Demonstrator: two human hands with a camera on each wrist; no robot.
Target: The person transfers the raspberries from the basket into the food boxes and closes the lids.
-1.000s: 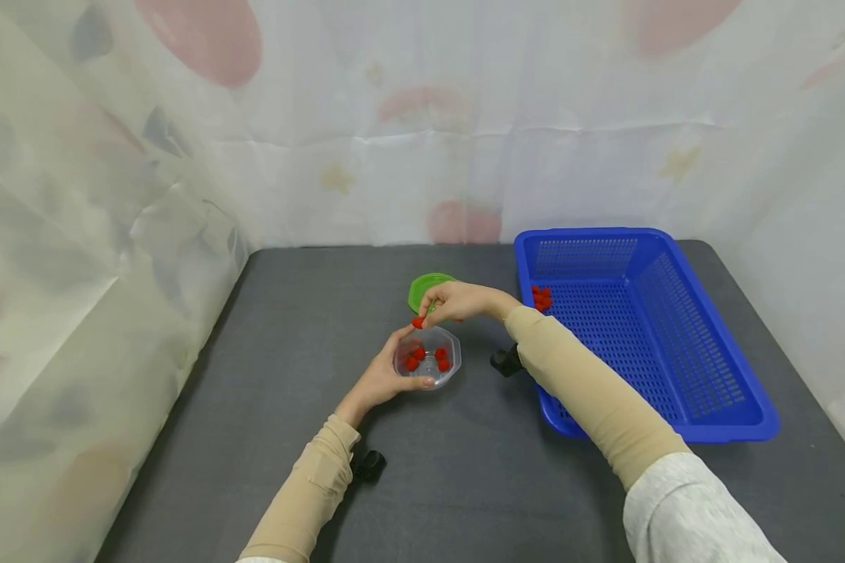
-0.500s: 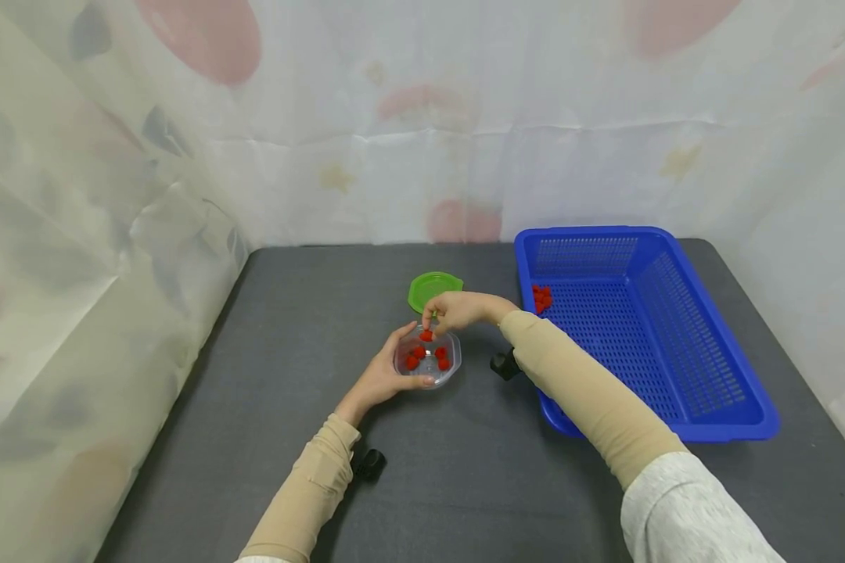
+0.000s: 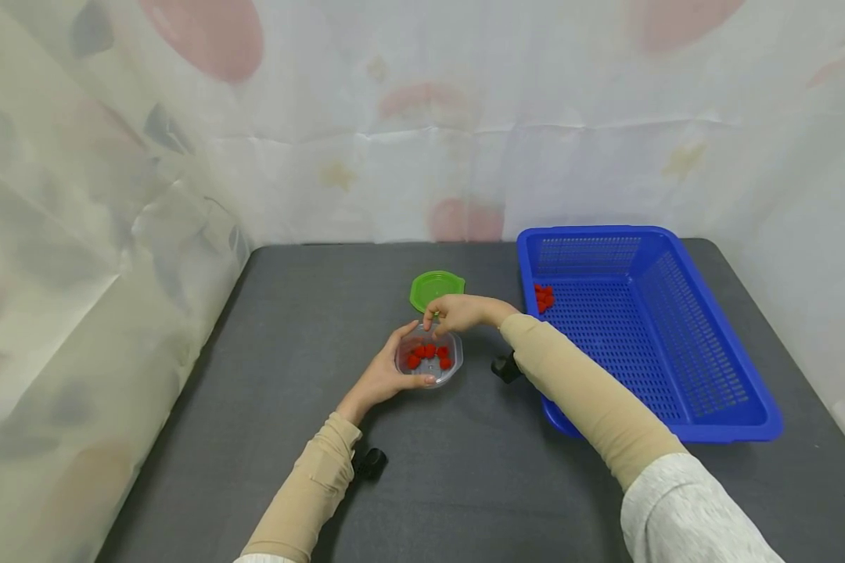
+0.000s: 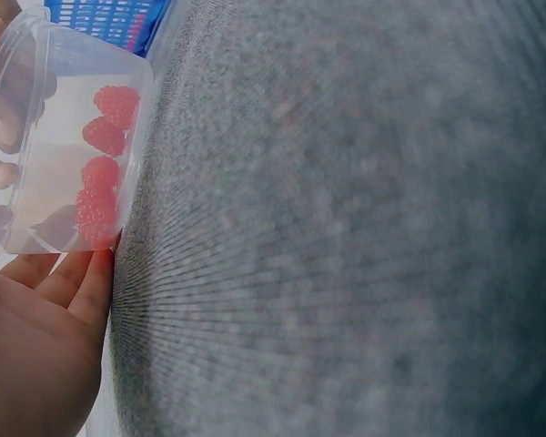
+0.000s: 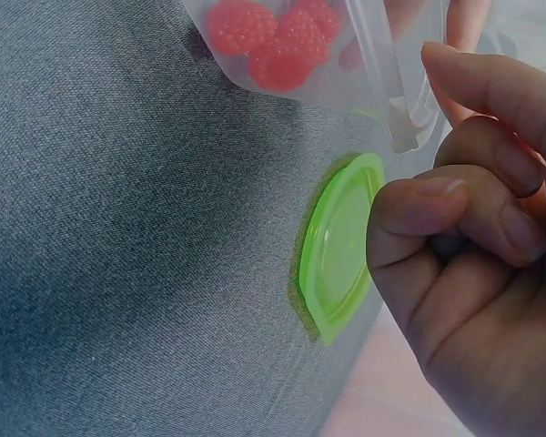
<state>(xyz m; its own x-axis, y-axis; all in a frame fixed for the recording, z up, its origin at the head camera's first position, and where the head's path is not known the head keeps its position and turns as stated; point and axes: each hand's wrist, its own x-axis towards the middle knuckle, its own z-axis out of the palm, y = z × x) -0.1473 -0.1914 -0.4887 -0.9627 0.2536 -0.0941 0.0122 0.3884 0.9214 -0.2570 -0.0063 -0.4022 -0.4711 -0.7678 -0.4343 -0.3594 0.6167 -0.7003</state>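
My left hand (image 3: 383, 379) holds a clear plastic container (image 3: 456, 348) on the dark grey table, thumb on the near side and fingers round the far side. Several red raspberries (image 3: 430, 350) lie on its bottom; the left wrist view shows raspberries (image 4: 105, 137) through the clear wall. Over the container's far rim hovers my right hand (image 3: 465, 311). Its index finger and thumb are apart with nothing between them, and the other fingers are loosely bent, as the right wrist view shows. Just behind the container lies a green lid (image 3: 428, 289), also a lid (image 5: 341, 241) beside the right hand's fingers.
At the right of the table stands a large blue perforated basket (image 3: 704, 313). A small cluster of red raspberries (image 3: 544, 299) sits in its far left part. My right forearm crosses over the basket's left edge. A printed curtain (image 3: 570, 172) hangs behind the table and along its sides.
My right hand has moved a raspberry from the far rim into the container and let go of it; it now lies with the others. The left hand and container have stayed put.
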